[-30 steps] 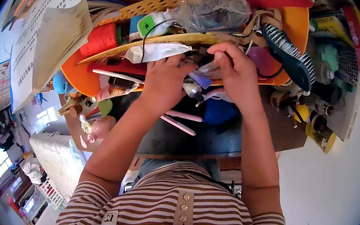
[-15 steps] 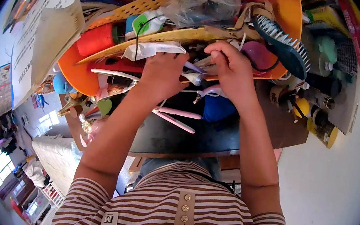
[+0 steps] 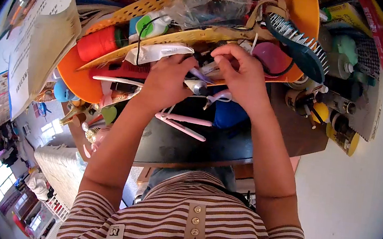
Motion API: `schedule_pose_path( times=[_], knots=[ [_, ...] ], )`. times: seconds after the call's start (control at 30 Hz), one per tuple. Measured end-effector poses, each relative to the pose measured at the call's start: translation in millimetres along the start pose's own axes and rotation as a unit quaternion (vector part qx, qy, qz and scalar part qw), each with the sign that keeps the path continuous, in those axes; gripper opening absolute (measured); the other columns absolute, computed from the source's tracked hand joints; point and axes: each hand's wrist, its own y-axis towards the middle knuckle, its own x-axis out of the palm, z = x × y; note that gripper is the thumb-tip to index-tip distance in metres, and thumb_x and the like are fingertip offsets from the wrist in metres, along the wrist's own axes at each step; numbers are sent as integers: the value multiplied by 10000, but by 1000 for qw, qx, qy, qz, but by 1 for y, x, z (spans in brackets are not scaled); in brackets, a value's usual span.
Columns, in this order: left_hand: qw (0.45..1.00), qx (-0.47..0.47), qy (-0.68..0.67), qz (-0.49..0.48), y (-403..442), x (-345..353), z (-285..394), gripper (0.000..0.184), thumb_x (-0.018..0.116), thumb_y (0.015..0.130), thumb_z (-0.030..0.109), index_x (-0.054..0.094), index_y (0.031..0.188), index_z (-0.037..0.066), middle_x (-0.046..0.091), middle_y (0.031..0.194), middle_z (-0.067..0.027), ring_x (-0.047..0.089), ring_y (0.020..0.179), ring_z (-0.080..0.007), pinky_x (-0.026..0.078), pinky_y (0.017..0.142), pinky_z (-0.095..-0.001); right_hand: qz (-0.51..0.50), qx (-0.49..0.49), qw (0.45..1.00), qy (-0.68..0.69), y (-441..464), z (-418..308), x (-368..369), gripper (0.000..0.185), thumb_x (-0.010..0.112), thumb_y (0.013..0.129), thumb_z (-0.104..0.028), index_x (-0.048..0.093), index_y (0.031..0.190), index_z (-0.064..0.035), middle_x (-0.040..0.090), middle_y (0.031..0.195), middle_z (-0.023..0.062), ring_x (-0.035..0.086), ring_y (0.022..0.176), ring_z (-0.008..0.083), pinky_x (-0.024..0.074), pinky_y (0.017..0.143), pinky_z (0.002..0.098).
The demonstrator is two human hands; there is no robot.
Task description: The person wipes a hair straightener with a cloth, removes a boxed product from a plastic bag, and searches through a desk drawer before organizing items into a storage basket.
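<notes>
My left hand (image 3: 165, 81) reaches into the front section of an orange basket (image 3: 82, 83). Its fingers are bent, with the tips partly hidden among the contents. Beside them lie a white packet (image 3: 159, 53), a purple pointed piece (image 3: 201, 75) and a pale tube with a silvery end (image 3: 198, 87). Over the same section hovers my right hand (image 3: 245, 78), thumb and forefinger curved and apart, nothing visible between them. Close under it is a white and lilac handled item (image 3: 220, 96). A pink straightener-like tool (image 3: 184, 124) hangs at the basket's front.
A dark green hairbrush (image 3: 298, 49) rests on the basket's right end. Farther back are a red cylinder (image 3: 97, 45) and a green-and-white bottle (image 3: 152, 26). Several bottles (image 3: 344, 66) crowd the right, and papers (image 3: 44, 46) stand at left. The dark tabletop (image 3: 188, 147) lies in front.
My left hand has shifted slightly, and the silvery-ended tube beside it has moved a little left and nearer to me. My right forefinger and thumb have changed position slightly.
</notes>
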Motion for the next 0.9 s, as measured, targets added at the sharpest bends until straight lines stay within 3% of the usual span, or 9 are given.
schedule_pose_path(
  times=[0.1, 0.17, 0.27, 0.33, 0.53, 0.67, 0.9],
  knots=[
    [998, 25, -47, -31, 3, -3, -5, 499, 785, 647, 135, 597, 1109, 123, 606, 1139, -139, 606, 1046, -388, 506, 870, -469, 1, 6, 1000, -18, 0, 3, -1, 123, 649, 896, -96, 678, 1001, -40, 706, 881, 106, 655, 755, 155, 515, 680, 309],
    [983, 102, -152, 13, 2, 1, -11, 481, 776, 637, 96, 593, 1080, 130, 608, 1188, -131, 600, 1079, -385, 496, 881, -469, 0, 3, 1000, -20, 0, 3, -1, 125, 646, 894, -89, 679, 1004, -37, 708, 887, 111, 661, 759, 164, 516, 682, 313],
    [992, 76, -99, 12, -5, 1, -1, 489, 741, 618, 32, 591, 1072, 131, 608, 1225, -115, 594, 1107, -377, 488, 894, -468, -15, 5, 998, -56, -3, -6, -2, 144, 636, 893, -95, 660, 1025, -42, 707, 928, 126, 689, 787, 229, 531, 696, 349],
    [993, 84, -81, 19, -7, 0, 0, 492, 721, 615, 6, 591, 1073, 132, 610, 1222, -106, 591, 1112, -371, 487, 899, -464, -13, -27, 969, -244, -6, -12, -1, 157, 654, 862, -110, 628, 1000, -41, 696, 952, 148, 698, 830, 293, 547, 693, 399],
    [995, 89, -36, 20, -7, 2, 4, 518, 673, 605, -60, 591, 1077, 137, 613, 1214, -77, 582, 1120, -348, 481, 918, -449, -11, -9, 894, -449, -17, -11, 2, 109, 636, 884, -145, 625, 960, -67, 670, 865, 144, 666, 816, 342, 517, 663, 452],
    [996, 72, -52, -1, -6, 1, 5, 543, 615, 571, -109, 585, 1073, 96, 615, 1232, -91, 571, 1143, -373, 474, 956, -458, -13, 0, 898, -439, -19, -10, -1, 99, 634, 885, -158, 638, 929, -70, 674, 866, 138, 667, 802, 339, 522, 666, 452],
    [997, 71, -37, 2, -6, 3, 2, 565, 669, 589, -56, 583, 1115, 130, 604, 1210, -74, 589, 1108, -341, 483, 919, -455, 39, -36, 909, -414, -4, -11, 12, 100, 648, 878, -175, 669, 922, -88, 689, 859, 114, 674, 771, 318, 528, 645, 424]
  ],
)
